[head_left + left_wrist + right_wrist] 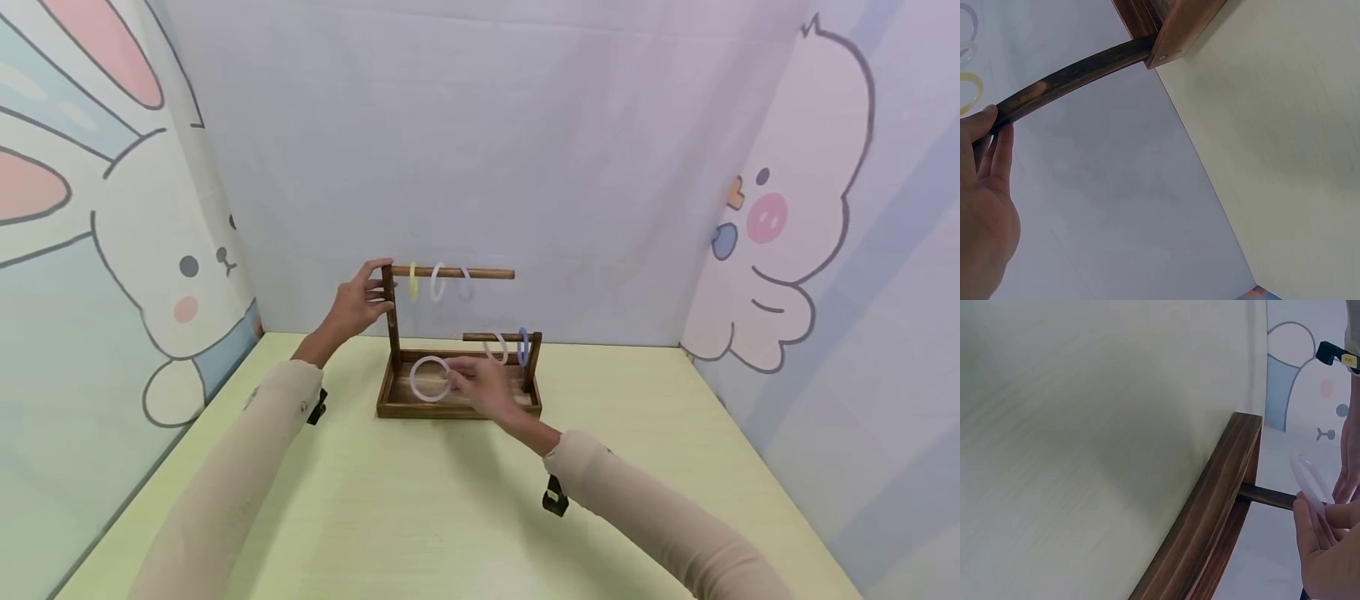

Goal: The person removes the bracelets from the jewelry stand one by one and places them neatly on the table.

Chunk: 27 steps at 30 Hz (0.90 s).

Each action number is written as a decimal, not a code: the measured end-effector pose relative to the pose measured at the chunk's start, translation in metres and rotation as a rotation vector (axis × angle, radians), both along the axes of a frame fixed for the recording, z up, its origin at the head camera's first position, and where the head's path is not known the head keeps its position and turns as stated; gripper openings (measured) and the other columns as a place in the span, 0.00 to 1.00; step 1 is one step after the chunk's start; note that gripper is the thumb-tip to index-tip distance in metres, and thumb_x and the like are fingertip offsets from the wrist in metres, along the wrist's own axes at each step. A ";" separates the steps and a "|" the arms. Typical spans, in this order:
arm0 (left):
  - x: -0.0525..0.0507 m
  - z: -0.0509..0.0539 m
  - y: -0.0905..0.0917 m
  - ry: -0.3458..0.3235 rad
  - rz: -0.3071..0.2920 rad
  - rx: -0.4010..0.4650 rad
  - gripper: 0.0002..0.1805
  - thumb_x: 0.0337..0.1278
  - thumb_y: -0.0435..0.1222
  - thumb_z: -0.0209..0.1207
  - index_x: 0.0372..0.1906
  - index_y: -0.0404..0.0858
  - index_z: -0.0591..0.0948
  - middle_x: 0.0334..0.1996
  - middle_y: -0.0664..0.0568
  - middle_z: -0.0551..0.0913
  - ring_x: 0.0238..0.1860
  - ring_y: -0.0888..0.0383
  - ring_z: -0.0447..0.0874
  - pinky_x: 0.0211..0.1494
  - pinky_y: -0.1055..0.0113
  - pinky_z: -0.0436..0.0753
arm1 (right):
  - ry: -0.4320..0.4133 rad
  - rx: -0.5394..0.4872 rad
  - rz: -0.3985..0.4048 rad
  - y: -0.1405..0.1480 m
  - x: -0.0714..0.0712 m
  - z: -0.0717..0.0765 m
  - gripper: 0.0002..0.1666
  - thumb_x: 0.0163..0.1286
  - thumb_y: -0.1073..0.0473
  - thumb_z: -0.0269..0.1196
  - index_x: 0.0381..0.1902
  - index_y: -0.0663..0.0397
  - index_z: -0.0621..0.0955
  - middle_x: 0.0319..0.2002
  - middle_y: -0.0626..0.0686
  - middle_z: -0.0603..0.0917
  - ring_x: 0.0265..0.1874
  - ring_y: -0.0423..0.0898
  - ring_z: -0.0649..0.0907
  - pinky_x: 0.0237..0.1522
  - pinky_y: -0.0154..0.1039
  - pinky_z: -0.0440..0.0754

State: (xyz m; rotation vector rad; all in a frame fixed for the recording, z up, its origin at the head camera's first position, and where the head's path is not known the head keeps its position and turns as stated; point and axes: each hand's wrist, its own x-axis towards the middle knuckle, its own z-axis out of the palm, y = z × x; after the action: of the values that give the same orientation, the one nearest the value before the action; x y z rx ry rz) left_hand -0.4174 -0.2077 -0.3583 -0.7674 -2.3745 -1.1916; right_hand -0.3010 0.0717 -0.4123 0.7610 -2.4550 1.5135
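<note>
My left hand [352, 308] grips the tall post [392, 329] of a wooden ring stand near its top, thumb and fingers on opposite sides in the left wrist view. A translucent, pale ring [413, 383] is pinched between the thumb and fingers of my right hand [486, 387], in front of the stand's tray [420, 412]. On the upper bar [491, 273] hang a yellow ring [413, 285], a white ring [432, 285] and a pale lavender ring [468, 287]. The lower bar [472, 337] carries a pale pinkish ring [502, 350] and a blue ring [522, 348].
The stand is on a pale yellow-green table [360, 508], near its back edge. A light curtain [585, 167] rises behind, with cartoon-printed cloth on both sides. The short post [533, 362] holds the lower bar at the tray's right end.
</note>
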 end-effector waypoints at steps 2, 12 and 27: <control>0.001 0.000 -0.001 0.006 0.002 0.000 0.44 0.61 0.20 0.66 0.78 0.47 0.63 0.59 0.30 0.82 0.58 0.35 0.85 0.57 0.44 0.87 | -0.003 -0.012 0.014 -0.005 0.002 -0.005 0.12 0.75 0.70 0.64 0.53 0.71 0.86 0.42 0.67 0.90 0.40 0.57 0.92 0.38 0.39 0.92; 0.000 0.001 0.001 0.016 -0.007 0.004 0.44 0.61 0.20 0.66 0.78 0.47 0.64 0.59 0.31 0.83 0.57 0.36 0.86 0.56 0.44 0.87 | -0.086 -0.099 0.067 -0.023 0.008 -0.026 0.13 0.75 0.73 0.62 0.54 0.75 0.84 0.42 0.71 0.89 0.39 0.60 0.91 0.43 0.52 0.91; -0.004 -0.003 -0.002 0.021 -0.020 0.010 0.44 0.61 0.19 0.67 0.78 0.47 0.64 0.59 0.33 0.84 0.58 0.37 0.86 0.57 0.47 0.87 | -0.181 -0.159 0.122 -0.054 0.016 -0.050 0.11 0.74 0.75 0.61 0.49 0.79 0.84 0.41 0.73 0.88 0.41 0.67 0.90 0.38 0.37 0.92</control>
State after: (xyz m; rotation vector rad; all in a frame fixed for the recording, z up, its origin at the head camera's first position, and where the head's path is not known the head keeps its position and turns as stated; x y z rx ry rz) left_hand -0.4219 -0.2097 -0.3610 -0.7984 -2.3478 -1.1959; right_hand -0.2849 0.0175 -0.4625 0.7892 -2.4115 1.8730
